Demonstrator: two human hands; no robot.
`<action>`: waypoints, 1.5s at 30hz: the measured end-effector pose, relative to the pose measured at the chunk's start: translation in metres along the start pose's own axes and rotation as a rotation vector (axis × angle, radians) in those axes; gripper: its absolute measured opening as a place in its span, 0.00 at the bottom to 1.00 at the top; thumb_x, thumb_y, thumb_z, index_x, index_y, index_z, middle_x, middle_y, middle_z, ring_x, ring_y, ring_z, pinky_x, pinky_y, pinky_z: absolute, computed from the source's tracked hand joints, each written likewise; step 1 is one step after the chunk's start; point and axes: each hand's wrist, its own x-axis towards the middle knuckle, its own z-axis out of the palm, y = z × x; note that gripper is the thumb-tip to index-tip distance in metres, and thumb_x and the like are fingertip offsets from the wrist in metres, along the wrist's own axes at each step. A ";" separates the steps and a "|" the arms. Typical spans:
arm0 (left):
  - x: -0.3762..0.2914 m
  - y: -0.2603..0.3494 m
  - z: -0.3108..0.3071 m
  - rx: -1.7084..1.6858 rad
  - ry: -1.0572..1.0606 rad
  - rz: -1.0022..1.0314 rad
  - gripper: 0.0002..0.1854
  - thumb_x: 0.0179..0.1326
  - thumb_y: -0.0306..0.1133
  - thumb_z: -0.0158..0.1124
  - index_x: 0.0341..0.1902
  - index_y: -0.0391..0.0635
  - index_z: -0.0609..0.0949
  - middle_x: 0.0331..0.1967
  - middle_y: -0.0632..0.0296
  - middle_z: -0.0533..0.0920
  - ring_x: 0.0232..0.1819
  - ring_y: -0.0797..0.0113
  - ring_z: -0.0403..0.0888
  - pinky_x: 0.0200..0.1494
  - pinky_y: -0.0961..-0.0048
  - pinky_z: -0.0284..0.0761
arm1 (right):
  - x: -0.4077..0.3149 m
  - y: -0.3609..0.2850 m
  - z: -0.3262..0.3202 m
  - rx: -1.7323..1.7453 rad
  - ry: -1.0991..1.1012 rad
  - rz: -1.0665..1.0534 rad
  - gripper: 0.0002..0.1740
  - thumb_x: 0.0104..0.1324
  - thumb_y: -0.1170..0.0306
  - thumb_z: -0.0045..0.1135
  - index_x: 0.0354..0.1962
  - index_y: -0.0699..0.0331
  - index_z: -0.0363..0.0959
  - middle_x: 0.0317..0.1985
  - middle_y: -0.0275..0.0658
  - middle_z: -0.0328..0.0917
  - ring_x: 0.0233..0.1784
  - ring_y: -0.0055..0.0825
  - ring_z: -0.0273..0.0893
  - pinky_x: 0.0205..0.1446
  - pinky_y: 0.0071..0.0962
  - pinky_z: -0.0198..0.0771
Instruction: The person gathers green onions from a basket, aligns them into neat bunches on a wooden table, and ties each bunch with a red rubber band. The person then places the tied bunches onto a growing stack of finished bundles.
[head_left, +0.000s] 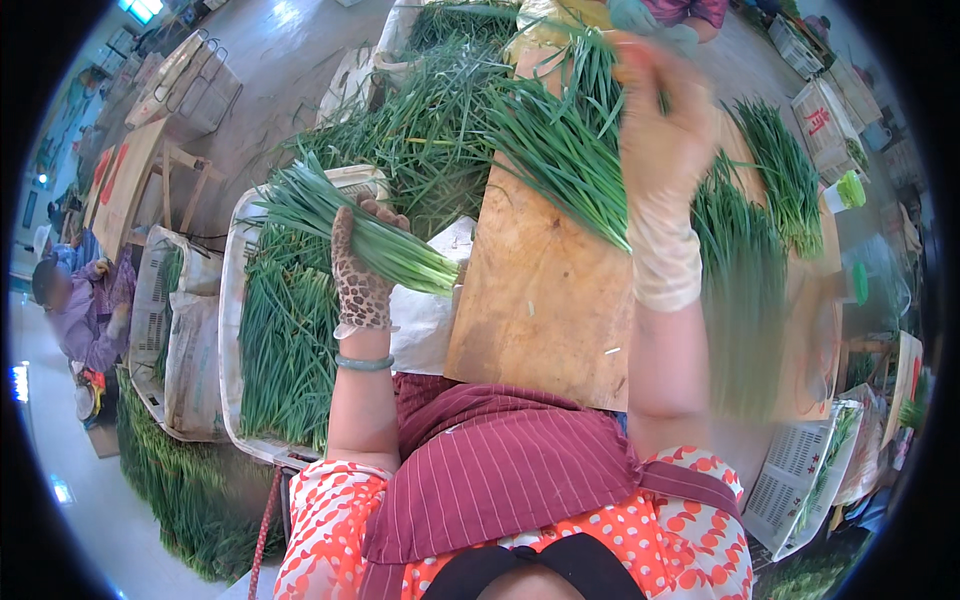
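Note:
My left hand, in a leopard-print glove, grips a bunch of garlic chives near its middle. The leaves point up-left and the pale stem ends lie by the board's left edge. My right hand, in a pale glove, is raised over the far part of the wooden board and blurred by motion. A reddish blur shows at its fingers; whether it holds anything cannot be told. Left of that hand, a pile of loose chives lies on the board. More chives lie to its right, their lower part smeared.
A white plastic crate packed with chives stands at my left. Beyond the board, a heap of loose leaves spreads out. Opposite me are a co-worker's gloved hands. Another person sits far left. A green-topped container stands right.

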 end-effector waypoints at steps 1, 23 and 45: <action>0.000 -0.001 0.000 0.020 0.006 0.031 0.17 0.62 0.38 0.60 0.50 0.43 0.75 0.37 0.65 0.77 0.38 0.66 0.76 0.51 0.61 0.72 | -0.002 0.001 0.005 -0.099 -0.230 -0.068 0.14 0.54 0.66 0.66 0.39 0.55 0.79 0.32 0.39 0.79 0.34 0.38 0.77 0.39 0.34 0.72; -0.022 -0.049 0.082 0.208 0.285 0.066 0.10 0.63 0.33 0.60 0.44 0.43 0.76 0.35 0.64 0.78 0.39 0.68 0.78 0.44 0.72 0.77 | -0.146 -0.080 -0.005 -0.420 -0.845 -0.159 0.40 0.57 0.70 0.54 0.67 0.61 0.51 0.56 0.41 0.70 0.50 0.35 0.71 0.47 0.31 0.70; -0.070 0.002 0.085 0.866 -0.280 -0.071 0.18 0.50 0.25 0.69 0.45 0.39 0.76 0.34 0.60 0.81 0.36 0.66 0.81 0.41 0.68 0.78 | 0.004 -0.125 -0.046 -0.014 -0.533 -0.459 0.22 0.52 0.62 0.62 0.47 0.53 0.76 0.46 0.31 0.71 0.48 0.34 0.69 0.53 0.37 0.65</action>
